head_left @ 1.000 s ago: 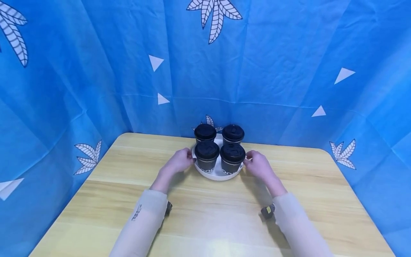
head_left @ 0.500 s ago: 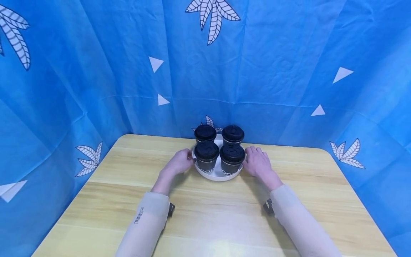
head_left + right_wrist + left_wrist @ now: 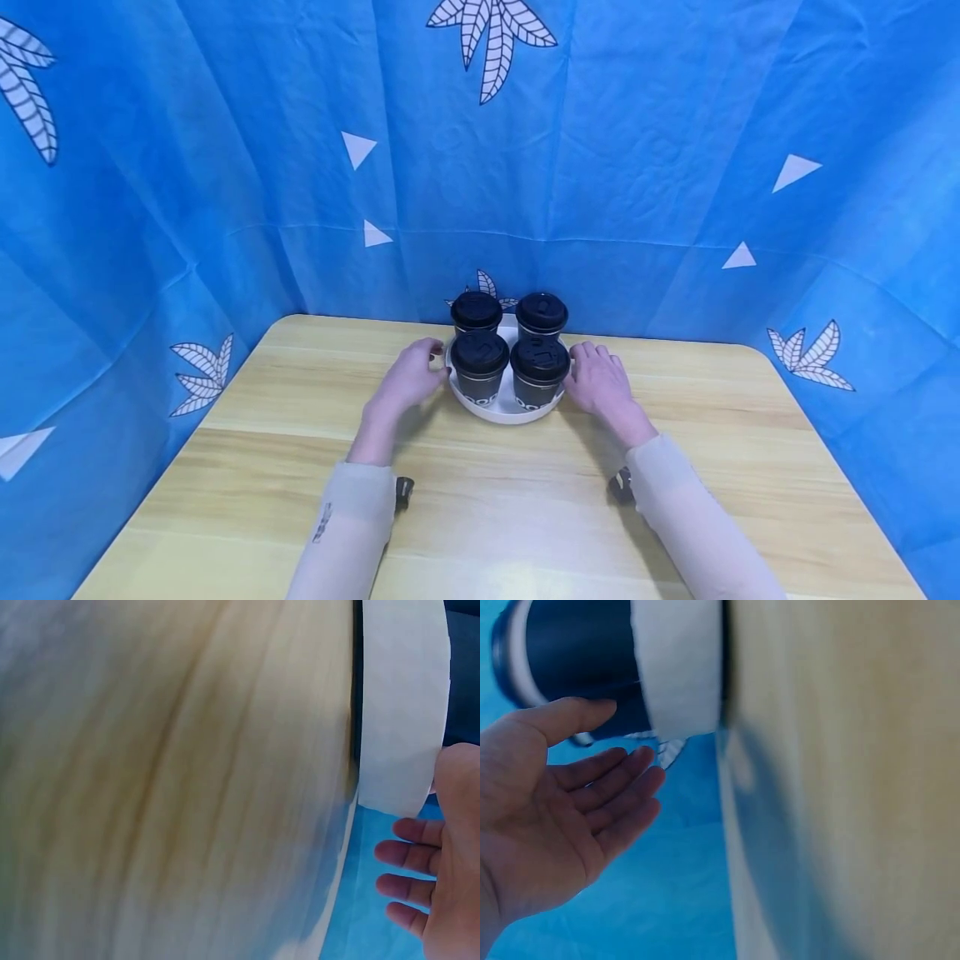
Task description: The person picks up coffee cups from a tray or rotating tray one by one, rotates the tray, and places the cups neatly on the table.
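Note:
Several black lidded paper cups (image 3: pixel 480 354) stand upright in a round white tray (image 3: pixel 510 417) near the table's far edge. My left hand (image 3: pixel 411 379) is at the tray's left side, fingers loosely bent and thumb spread apart. The left wrist view shows its palm and thumb beside a dark cup (image 3: pixel 585 660) and the tray's white wall (image 3: pixel 679 667), with nothing held. My right hand (image 3: pixel 602 382) lies at the tray's right side. In the right wrist view its fingers (image 3: pixel 409 856) extend loosely past the white wall; the thumb is near the rim, contact unclear.
The pale wooden table (image 3: pixel 510 508) extends in front of the tray and to both sides. A blue patterned curtain (image 3: pixel 480 167) hangs close behind the cups and along the sides. A dark wrist device (image 3: pixel 403 493) shows beside the left sleeve.
The right hand has loosened, its fingers now straighter. More recently the left fingers have come off the rim and spread from the thumb. Tray and cups stay in place on the table.

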A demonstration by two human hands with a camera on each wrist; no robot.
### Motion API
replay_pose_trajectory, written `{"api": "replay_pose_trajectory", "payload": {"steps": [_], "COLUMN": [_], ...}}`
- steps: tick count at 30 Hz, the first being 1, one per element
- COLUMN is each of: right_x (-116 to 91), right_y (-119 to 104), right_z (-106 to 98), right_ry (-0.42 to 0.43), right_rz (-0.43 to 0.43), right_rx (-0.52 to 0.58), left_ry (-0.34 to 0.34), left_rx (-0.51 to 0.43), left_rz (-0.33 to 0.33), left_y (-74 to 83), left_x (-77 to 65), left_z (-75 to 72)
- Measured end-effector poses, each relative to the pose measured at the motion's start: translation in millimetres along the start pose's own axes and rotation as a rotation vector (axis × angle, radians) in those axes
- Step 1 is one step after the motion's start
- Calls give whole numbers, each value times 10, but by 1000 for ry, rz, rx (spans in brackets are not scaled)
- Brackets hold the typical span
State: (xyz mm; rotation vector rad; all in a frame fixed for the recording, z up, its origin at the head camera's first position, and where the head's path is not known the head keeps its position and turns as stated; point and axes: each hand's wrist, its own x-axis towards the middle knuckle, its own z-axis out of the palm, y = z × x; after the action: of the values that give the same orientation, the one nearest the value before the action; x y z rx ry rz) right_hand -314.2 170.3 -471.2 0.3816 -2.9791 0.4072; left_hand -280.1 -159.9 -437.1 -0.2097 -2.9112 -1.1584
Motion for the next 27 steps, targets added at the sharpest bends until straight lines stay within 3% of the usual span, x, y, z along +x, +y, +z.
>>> {"api": "replay_pose_trajectory", "payload": {"steps": [5,12,20,27], "right_x": [0,-10,-14,-10], "right_y": [-11,-18,0,1], "right_z": [6,3,0,-1], "right_ry": [8,0,-8,-17], "right_rz": [-6,1,3,12], "right_rx": [-11,-15,-6,2], "left_ry": [8,-50,-101,-119], "left_rx": [-78,-239,-400,-423], "left_rz": [53,120,100,64], "left_y": [39,128,138,132], "left_x": [-117,-218,-142,-97], "left_z": [-152,-273,-142,-41]}}
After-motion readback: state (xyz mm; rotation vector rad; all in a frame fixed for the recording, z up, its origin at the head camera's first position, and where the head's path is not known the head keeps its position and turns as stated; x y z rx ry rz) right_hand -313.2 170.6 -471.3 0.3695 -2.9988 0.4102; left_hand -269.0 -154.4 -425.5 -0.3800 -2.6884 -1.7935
